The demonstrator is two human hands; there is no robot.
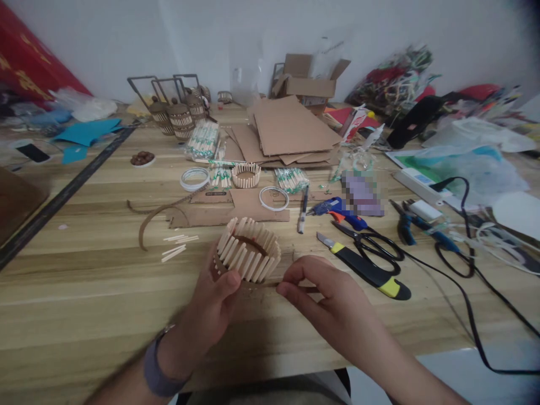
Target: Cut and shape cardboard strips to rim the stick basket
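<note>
At the near middle of the table (84, 320), the left hand (215, 304) and right hand (324, 284) are working on one stick ring (248, 264).
The left is gripping its side; upright sticks (237, 260) are standing all round, so that part is looking done. One similar ring (246, 183) is sitting farther away. The right is pinching one thin brown strip (311, 289), whose fixing is looking unfinished. Left of the ring, about five loose sticks (175, 248) are lying.

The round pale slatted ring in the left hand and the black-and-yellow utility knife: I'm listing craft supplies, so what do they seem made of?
Round pale slatted ring: seemingly bare wood, its sticks pale and matte; the dull brown inner band is possibly cardboard.
Black-and-yellow utility knife: evenly coloured handle, likely plastic or rubber; the thin grey blade is probably metal.
</note>
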